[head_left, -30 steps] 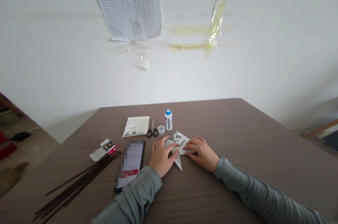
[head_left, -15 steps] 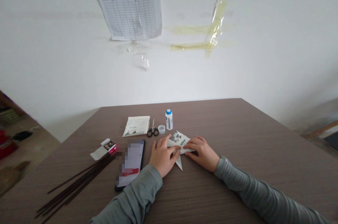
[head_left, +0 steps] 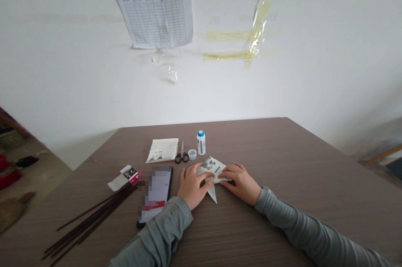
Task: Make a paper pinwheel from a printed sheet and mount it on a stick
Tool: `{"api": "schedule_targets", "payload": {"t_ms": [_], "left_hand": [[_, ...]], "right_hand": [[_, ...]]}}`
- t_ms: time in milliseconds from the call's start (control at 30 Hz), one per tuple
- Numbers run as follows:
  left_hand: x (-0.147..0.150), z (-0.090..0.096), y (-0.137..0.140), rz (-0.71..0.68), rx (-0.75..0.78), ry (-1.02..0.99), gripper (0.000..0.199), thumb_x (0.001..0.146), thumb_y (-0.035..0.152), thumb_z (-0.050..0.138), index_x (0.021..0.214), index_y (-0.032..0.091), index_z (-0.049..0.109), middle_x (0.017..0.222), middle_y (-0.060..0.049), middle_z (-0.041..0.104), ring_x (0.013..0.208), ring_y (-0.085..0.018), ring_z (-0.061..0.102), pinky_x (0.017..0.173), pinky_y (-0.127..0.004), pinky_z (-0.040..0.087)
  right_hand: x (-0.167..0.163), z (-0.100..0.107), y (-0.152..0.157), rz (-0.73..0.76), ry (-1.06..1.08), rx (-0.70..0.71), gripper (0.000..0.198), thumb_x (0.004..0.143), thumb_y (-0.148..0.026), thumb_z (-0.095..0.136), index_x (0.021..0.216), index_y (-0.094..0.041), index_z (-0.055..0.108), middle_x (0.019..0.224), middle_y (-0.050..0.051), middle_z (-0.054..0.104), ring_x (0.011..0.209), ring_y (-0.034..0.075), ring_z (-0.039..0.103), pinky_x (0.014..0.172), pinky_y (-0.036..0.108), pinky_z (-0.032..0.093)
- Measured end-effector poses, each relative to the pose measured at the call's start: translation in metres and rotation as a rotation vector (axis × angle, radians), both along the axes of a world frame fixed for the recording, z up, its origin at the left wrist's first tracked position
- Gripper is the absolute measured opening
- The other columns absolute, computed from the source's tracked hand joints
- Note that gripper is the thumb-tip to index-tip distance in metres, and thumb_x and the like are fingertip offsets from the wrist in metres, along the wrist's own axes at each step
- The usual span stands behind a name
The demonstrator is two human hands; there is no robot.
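Note:
A printed sheet of paper (head_left: 216, 167), folded into a pointed shape, lies on the table between my hands. One narrow tip sticks out toward me below the fold. My left hand (head_left: 193, 187) grips the paper's left side, thumb and fingers on the folded edge. From the right, my right hand (head_left: 240, 181) pinches the same edge with its fingers curled over it. The fingertips of both hands nearly meet, and they cover part of the fold.
Behind the hands stand a white bottle with a blue cap (head_left: 201, 143), a clear lid (head_left: 192, 154), black scissors (head_left: 181, 156) and stacked paper squares (head_left: 162, 149). To the left lie a phone (head_left: 157, 195), a small open box (head_left: 128, 174) and several dark thin sticks (head_left: 91, 219).
My left hand has shifted very slightly left along the folded edge. The right hand and the folded paper look almost the same.

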State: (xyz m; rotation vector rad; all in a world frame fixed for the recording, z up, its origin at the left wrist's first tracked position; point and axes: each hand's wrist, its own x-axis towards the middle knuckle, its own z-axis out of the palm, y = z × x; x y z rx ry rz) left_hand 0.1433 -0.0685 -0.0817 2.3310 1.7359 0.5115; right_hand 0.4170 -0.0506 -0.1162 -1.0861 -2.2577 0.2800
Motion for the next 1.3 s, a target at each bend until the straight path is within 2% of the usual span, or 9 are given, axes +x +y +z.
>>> {"api": "schedule_targets", "payload": {"t_ms": [200,400,533,667,867,1000,1200,1300], "left_hand": [[-0.003,-0.001,0.001,0.001,0.003,-0.052,0.029,0.120,0.041,0.081,0.137,0.046,0.103,0.178,-0.009,0.084,0.171,-0.045,0.074,0.151,-0.077,0.052],[0.003,0.005,-0.004,-0.022,-0.015,-0.022,0.028,0.118,0.039,0.084,0.136,0.046,0.105,0.185,-0.009,0.079,0.174,-0.048,0.069,0.153,-0.086,0.047],[0.007,0.012,-0.005,-0.013,-0.043,0.007,0.029,0.118,0.041,0.084,0.137,0.049,0.105,0.187,-0.007,0.078,0.177,-0.050,0.067,0.154,-0.085,0.047],[0.008,0.015,-0.006,-0.017,-0.055,0.015,0.031,0.119,0.038,0.083,0.139,0.049,0.104,0.189,-0.008,0.077,0.179,-0.050,0.066,0.153,-0.086,0.047],[0.005,0.007,-0.004,-0.004,-0.037,-0.007,0.030,0.118,0.039,0.084,0.137,0.051,0.103,0.184,-0.006,0.081,0.177,-0.047,0.067,0.155,-0.081,0.046],[0.002,0.001,-0.001,0.010,-0.034,-0.049,0.034,0.119,0.037,0.080,0.145,0.044,0.100,0.179,-0.009,0.083,0.175,-0.044,0.070,0.156,-0.079,0.046],[0.001,-0.001,0.000,0.010,0.001,-0.045,0.022,0.115,0.042,0.086,0.129,0.045,0.103,0.174,-0.008,0.086,0.169,-0.046,0.075,0.152,-0.073,0.052],[0.003,0.003,-0.001,0.002,-0.002,-0.024,0.021,0.115,0.042,0.090,0.130,0.046,0.103,0.176,-0.008,0.085,0.170,-0.046,0.074,0.153,-0.076,0.051]], "right_hand": [[-0.001,0.003,-0.004,-0.004,-0.046,0.038,0.018,0.120,-0.030,0.084,0.128,-0.034,0.100,0.128,0.010,0.100,0.123,0.035,0.095,0.135,0.059,0.066],[-0.001,0.002,-0.003,-0.009,-0.031,0.039,0.019,0.116,-0.028,0.088,0.124,-0.039,0.101,0.125,0.006,0.100,0.120,0.037,0.096,0.132,0.061,0.069],[-0.001,0.002,-0.002,0.002,-0.030,0.011,0.022,0.116,-0.028,0.085,0.126,-0.040,0.101,0.126,0.007,0.100,0.122,0.039,0.096,0.134,0.067,0.068],[0.000,0.002,-0.002,0.002,-0.033,0.005,0.021,0.116,-0.028,0.085,0.125,-0.038,0.101,0.126,0.008,0.100,0.123,0.039,0.096,0.133,0.065,0.069],[0.000,0.001,-0.002,-0.011,-0.029,0.018,0.019,0.115,-0.028,0.088,0.124,-0.038,0.101,0.126,0.007,0.101,0.122,0.039,0.096,0.133,0.065,0.069],[0.001,0.003,-0.004,-0.024,-0.033,0.015,0.019,0.118,-0.030,0.084,0.125,-0.038,0.101,0.130,0.007,0.101,0.125,0.038,0.096,0.138,0.062,0.066],[0.002,0.003,-0.004,-0.018,-0.025,-0.002,0.019,0.118,-0.032,0.082,0.124,-0.037,0.100,0.131,0.009,0.100,0.127,0.037,0.095,0.138,0.061,0.065],[0.002,0.001,-0.002,-0.015,-0.020,-0.001,0.020,0.116,-0.030,0.083,0.125,-0.037,0.100,0.131,0.009,0.101,0.126,0.038,0.095,0.139,0.066,0.064]]}}
